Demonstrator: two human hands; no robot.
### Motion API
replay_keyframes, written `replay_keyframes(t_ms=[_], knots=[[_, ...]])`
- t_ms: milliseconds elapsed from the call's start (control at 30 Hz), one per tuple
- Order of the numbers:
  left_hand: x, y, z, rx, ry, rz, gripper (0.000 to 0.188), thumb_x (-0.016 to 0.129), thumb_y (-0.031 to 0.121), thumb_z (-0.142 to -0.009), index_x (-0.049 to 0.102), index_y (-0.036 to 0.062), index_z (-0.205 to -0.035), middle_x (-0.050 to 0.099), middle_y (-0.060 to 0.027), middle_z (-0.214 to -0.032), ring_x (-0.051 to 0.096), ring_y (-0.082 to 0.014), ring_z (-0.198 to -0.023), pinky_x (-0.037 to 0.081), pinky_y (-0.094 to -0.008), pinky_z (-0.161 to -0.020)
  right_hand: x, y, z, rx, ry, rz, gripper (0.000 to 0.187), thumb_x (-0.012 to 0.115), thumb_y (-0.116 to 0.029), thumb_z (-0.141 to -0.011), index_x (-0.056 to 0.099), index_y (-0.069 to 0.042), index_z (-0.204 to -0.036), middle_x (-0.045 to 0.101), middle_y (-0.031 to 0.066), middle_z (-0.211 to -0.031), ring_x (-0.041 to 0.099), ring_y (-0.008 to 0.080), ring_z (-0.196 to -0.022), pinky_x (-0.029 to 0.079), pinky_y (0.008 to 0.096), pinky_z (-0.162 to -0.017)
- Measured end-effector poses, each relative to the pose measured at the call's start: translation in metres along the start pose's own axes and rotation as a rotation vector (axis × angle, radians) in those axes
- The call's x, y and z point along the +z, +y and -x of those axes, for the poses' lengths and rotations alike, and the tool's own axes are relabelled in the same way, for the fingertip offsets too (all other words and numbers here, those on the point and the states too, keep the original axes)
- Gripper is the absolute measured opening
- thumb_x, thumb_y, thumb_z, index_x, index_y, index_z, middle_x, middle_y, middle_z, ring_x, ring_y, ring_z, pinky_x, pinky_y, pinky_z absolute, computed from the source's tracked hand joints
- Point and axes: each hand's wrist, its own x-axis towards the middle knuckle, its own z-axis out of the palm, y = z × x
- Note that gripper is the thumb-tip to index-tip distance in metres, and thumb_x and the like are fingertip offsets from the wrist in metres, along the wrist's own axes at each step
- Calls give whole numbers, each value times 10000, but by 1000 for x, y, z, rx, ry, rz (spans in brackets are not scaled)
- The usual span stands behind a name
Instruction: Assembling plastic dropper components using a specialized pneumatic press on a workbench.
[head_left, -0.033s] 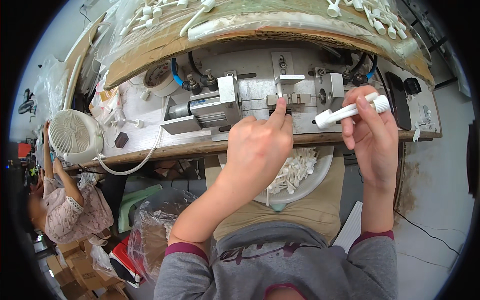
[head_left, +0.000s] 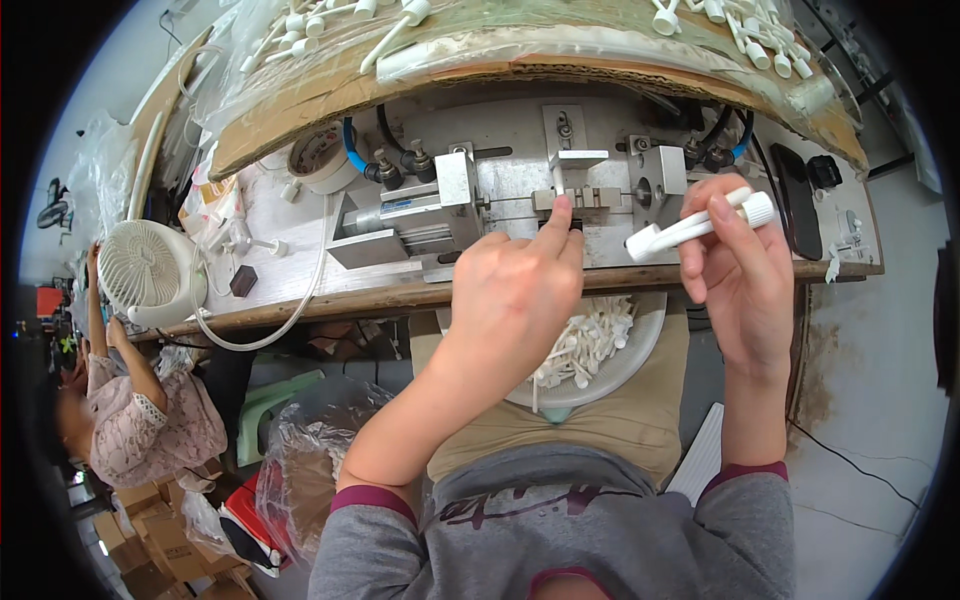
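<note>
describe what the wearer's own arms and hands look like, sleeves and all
Both the left hand and right hand are ungloved, with bare forearms. The grey short sleeves end in maroon bands. No watch or bracelet shows on either wrist.

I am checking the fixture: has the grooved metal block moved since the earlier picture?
No, no visible shift either way: the grooved metal block sits in the same place relative to the table's front edge.

Smooth plastic is seen in capped sticks (head_left: 678,233) at two o'clock, matt metal in the notched block (head_left: 600,198) at one.
</note>
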Motion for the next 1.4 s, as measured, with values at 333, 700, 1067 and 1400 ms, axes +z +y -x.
replay_keyframes(t_ms=[333, 700, 1067, 1400], knots=[[-28, 17, 14, -80, 249, 885, 402, 856, 24, -684, 719, 14, -1061, 706, -124, -1033, 683, -157, -848, 592, -257, -644, 5, 5, 2, 74, -16, -178, 294, 544, -150, -999, 577, 46, -1215, 657, 102, -915, 613, 100, -680, 487, 224, -516], [15, -1, 9, -1, 170, 38, 301, 801, 129, -702, 733, 82, -991, 714, -63, -1127, 671, -193, -685, 504, -279, -580, 1, 11, 3, -250, -96, -40, 543, 338, -319, -1030, 478, 106, -1338, 563, 274, -1288, 608, 324, -1162, 458, 387, -995], [-20, -14, -7, -25, 124, 322, 236, 794, 181, -735, 736, 68, -934, 731, -76, -1041, 654, -173, -598, 490, -280, -551, 1, 9, 18, -401, -141, 669, 351, 750, 36, -759, 658, -8, -1095, 544, 187, -1321, 646, 214, -1047, 567, 270, -817], [-86, -93, -105, -253, 331, -233, 291, 769, 200, -776, 719, -8, -973, 722, -142, -814, 682, -282, -744, 526, -367, -688, 23, 50, 4, -752, -331, 1511, 194, 655, -60, -742, 596, -8, -919, 670, 172, -1202, 646, 220, -623, 523, 306, -580]])
